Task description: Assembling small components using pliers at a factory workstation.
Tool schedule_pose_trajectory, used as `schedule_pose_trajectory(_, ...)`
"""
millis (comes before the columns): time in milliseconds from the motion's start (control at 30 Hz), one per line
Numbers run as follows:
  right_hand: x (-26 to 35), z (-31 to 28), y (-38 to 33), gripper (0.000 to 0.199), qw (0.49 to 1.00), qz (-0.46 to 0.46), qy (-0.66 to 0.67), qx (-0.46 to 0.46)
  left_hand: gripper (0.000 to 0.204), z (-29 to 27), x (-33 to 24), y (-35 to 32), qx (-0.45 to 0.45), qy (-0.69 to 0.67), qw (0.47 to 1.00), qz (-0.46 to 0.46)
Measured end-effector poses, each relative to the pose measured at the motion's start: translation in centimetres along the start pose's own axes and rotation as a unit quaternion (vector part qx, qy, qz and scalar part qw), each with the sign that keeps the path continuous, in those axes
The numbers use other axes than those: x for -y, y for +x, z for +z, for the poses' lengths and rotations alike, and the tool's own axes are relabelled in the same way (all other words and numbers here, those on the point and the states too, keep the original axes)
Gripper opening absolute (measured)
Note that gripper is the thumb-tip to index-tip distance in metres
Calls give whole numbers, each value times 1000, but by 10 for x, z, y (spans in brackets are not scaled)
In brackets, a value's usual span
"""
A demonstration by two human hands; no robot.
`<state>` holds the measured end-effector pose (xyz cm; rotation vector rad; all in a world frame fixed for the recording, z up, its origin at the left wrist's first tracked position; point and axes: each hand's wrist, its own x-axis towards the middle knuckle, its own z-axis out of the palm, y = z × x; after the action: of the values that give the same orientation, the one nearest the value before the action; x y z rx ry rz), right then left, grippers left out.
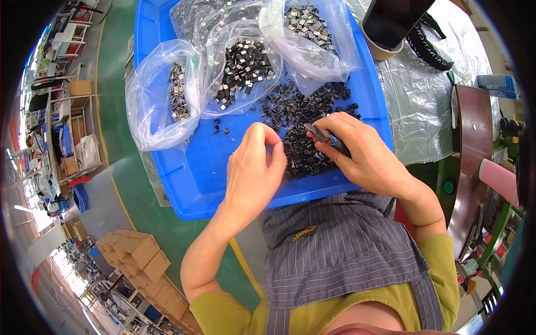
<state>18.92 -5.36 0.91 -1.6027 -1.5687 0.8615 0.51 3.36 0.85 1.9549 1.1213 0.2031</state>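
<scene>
My right hand is closed round a pair of small pliers with dark handles; their metal tip points left, over a heap of small black plastic pieces. Left of the tip, my left hand is held in a pinch, thumb and forefinger together. Whatever may lie between those fingertips is too small or hidden to make out. Both hands are above a blue plastic tray. Behind them in the tray, open clear plastic bags hold many small black and silver metal-shelled parts.
On the right, a phone or tablet with a dark screen leans in a round holder beside a black strap. Silvery sheeting covers the table. Stacked cardboard boxes and shelving stand at the left across a green floor.
</scene>
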Motion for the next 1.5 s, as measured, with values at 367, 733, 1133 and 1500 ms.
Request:
schedule_pose_trajectory(367,9,-9,-1,20,990,78,116,-1,12,19,-22,1,55,-565,823,-4)
schedule_pose_trajectory(733,3,-7,-3,19,997,3,68,-48,17,14,-22,-7,35,-295,952,69)
schedule_pose_trajectory(1133,2,4,2,28,999,-29,14,21,16,16,-17,-10,-49,-375,913,150)
schedule_pose_trajectory(1500,2,2,4,30,999,-17,-16,30,14,16,-20,-7,-47,-328,935,128)
